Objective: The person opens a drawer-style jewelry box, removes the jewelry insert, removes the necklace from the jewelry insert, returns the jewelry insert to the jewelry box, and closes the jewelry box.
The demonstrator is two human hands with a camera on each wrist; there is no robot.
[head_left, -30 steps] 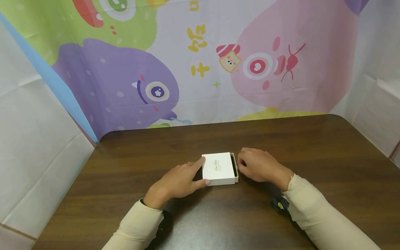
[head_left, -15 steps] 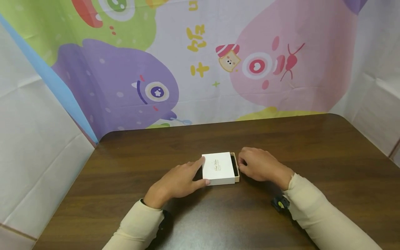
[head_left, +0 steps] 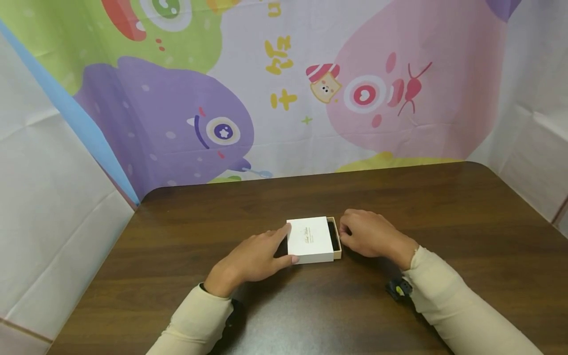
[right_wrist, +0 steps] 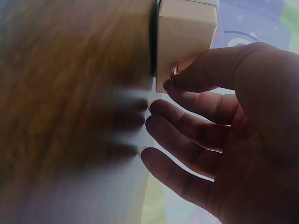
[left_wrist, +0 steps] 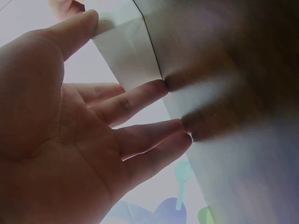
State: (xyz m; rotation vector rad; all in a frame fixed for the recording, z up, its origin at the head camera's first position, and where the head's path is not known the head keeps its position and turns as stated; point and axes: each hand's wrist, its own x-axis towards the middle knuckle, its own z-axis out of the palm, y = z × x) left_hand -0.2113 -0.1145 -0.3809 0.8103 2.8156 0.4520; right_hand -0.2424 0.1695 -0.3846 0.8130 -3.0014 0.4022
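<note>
A white sliding gift box (head_left: 312,246) with gold lettering lies flat on the brown table. Its cardboard drawer (head_left: 337,255) sticks out a little on the right, showing a black inside. My left hand (head_left: 248,259) holds the sleeve's left end, thumb at the near corner and index finger at the far one. In the left wrist view the other fingers reach down to the tabletop. At the drawer's right end, my right hand (head_left: 370,235) pinches a small pull tab (right_wrist: 175,70) between thumb and index finger. Its remaining fingertips rest on or close to the table.
The wooden table (head_left: 284,315) stretches out around the box. Behind it hangs a cartoon-print cloth (head_left: 284,138), with pale cloth walls (head_left: 53,197) at both sides. A dark wrist device (head_left: 398,290) sits at the right cuff.
The drawer has slid slightly farther out to the right, and my right hand has moved right with it. The sleeve and my left hand have stayed in place.
</note>
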